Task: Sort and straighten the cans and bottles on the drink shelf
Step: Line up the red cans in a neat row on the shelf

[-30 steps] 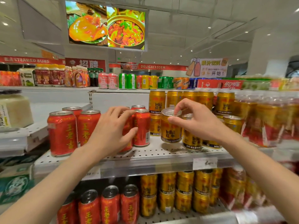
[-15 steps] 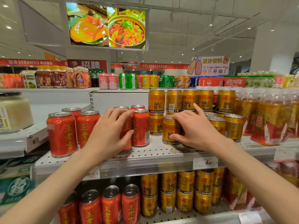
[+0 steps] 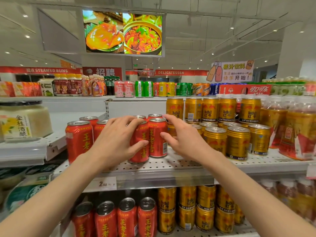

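Observation:
Red herbal tea cans stand on the perforated middle shelf point(image 3: 153, 168). My left hand point(image 3: 116, 142) is wrapped around one red can point(image 3: 141, 147) at the shelf's front, thumb across its label. A second red can point(image 3: 158, 137) stands touching it on the right. My right hand point(image 3: 184, 141) hovers open beside that second can, fingers spread, holding nothing. Right of it stand gold Red Bull cans point(image 3: 237, 142) in rows, with more gold cans point(image 3: 210, 110) stacked on top behind. Two further red cans point(image 3: 79, 139) stand to the left.
Shrink-wrapped bottle packs point(image 3: 297, 127) fill the shelf's right end. A white jar point(image 3: 24, 120) sits on the offset shelf to the left. The lower shelf holds red cans point(image 3: 126, 218) and gold cans point(image 3: 186, 207). Assorted drinks line the top shelf point(image 3: 145, 88).
My right hand has let go of the gold can, which now stands among the others, and moved left toward the red cans. My left hand stays on its red can.

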